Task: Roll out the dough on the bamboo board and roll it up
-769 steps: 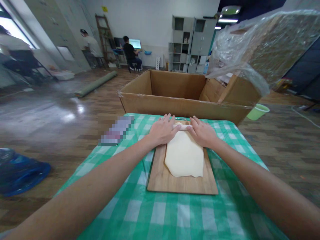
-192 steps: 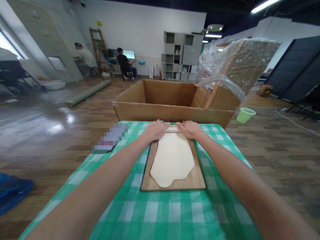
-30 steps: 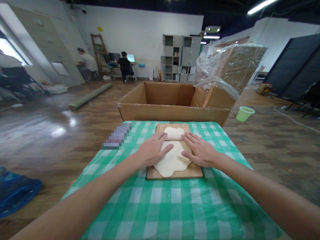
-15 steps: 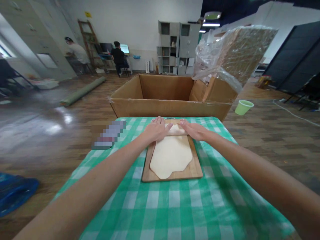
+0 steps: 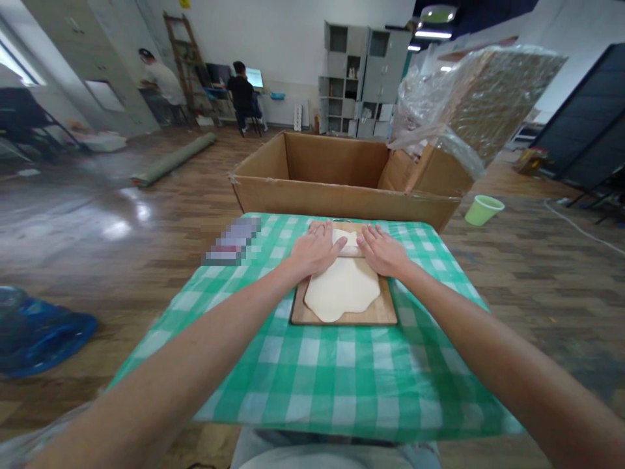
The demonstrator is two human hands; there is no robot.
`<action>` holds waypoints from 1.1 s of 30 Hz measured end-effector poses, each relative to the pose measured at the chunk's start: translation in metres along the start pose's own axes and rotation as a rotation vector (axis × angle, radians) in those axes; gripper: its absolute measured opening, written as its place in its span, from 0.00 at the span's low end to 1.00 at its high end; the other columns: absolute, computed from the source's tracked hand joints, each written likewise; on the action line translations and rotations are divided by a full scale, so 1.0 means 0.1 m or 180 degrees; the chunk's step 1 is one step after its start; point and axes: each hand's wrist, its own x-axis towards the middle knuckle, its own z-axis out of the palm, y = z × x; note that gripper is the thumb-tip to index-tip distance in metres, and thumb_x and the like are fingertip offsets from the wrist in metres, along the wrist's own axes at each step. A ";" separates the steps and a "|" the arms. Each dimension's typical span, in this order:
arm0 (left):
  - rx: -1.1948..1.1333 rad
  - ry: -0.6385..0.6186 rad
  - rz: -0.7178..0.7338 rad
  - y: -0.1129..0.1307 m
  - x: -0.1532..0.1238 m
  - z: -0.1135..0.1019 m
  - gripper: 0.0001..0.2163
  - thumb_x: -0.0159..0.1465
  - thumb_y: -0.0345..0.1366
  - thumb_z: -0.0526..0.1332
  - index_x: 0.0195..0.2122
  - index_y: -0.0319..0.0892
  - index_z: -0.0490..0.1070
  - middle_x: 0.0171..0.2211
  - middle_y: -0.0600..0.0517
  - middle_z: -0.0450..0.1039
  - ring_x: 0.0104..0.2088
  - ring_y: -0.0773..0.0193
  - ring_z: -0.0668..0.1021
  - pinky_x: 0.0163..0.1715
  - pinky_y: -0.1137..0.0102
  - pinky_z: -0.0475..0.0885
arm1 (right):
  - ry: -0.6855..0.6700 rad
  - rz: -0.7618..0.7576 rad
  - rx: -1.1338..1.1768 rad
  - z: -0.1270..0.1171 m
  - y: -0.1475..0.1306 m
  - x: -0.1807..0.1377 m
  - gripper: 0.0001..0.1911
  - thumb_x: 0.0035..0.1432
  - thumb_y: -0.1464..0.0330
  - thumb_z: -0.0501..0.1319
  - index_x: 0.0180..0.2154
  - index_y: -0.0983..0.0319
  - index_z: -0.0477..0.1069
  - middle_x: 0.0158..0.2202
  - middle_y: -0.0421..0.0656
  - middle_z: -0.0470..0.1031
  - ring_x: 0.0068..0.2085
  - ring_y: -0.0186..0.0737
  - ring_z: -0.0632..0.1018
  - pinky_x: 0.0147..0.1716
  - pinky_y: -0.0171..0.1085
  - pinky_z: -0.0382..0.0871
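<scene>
Left hand (image 5: pixel 316 251) and right hand (image 5: pixel 383 251) lie flat, fingers extended, pressing on a pale roller (image 5: pixel 346 243), not wrapped around it. It's probably a rolling pin, but it's blurry. It sits at the far end of the dough sheet (image 5: pixel 343 291) on the wooden board (image 5: pixel 344 318), on the green check tablecloth (image 5: pixel 342 374). A cardboard box (image 5: pixel 342 198) stands just beyond the table.

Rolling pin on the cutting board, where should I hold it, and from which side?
Probably its two ends, from above, palms down. The rolling pin lies crosswise at the far end of the dough on the board; the left hand and right hand rest flat on either end, fingers pointing away.
</scene>
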 end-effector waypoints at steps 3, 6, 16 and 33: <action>0.0010 0.0075 0.0091 0.06 -0.19 -0.04 0.36 0.76 0.54 0.38 0.71 0.28 0.56 0.70 0.31 0.60 0.70 0.44 0.65 0.66 0.55 0.62 | 0.0154 0.0237 0.0015 -0.04 -0.11 -0.18 0.40 0.75 0.52 0.32 0.72 0.75 0.52 0.74 0.61 0.52 0.74 0.56 0.55 0.70 0.53 0.52; 0.0066 0.0283 0.0259 0.13 -0.43 -0.03 0.36 0.75 0.56 0.40 0.69 0.28 0.59 0.70 0.32 0.61 0.70 0.44 0.65 0.69 0.55 0.57 | 0.0254 0.0122 -0.0085 -0.06 -0.21 -0.42 0.42 0.74 0.50 0.33 0.72 0.76 0.51 0.74 0.63 0.52 0.74 0.57 0.57 0.69 0.53 0.54; 0.0102 0.0394 0.0560 0.29 -1.18 -0.10 0.39 0.73 0.58 0.43 0.75 0.31 0.47 0.75 0.35 0.50 0.75 0.47 0.52 0.74 0.52 0.48 | 0.0248 -0.0256 -0.0016 -0.10 -0.42 -1.15 0.48 0.71 0.43 0.39 0.74 0.75 0.48 0.75 0.60 0.48 0.76 0.54 0.48 0.74 0.53 0.44; 0.0196 -0.0279 0.0508 -0.23 0.40 0.05 0.27 0.78 0.47 0.39 0.71 0.38 0.58 0.75 0.36 0.49 0.75 0.44 0.52 0.71 0.48 0.52 | -0.0190 0.0349 0.0214 0.02 0.17 0.28 0.52 0.68 0.38 0.29 0.74 0.71 0.51 0.76 0.60 0.47 0.76 0.62 0.48 0.71 0.60 0.43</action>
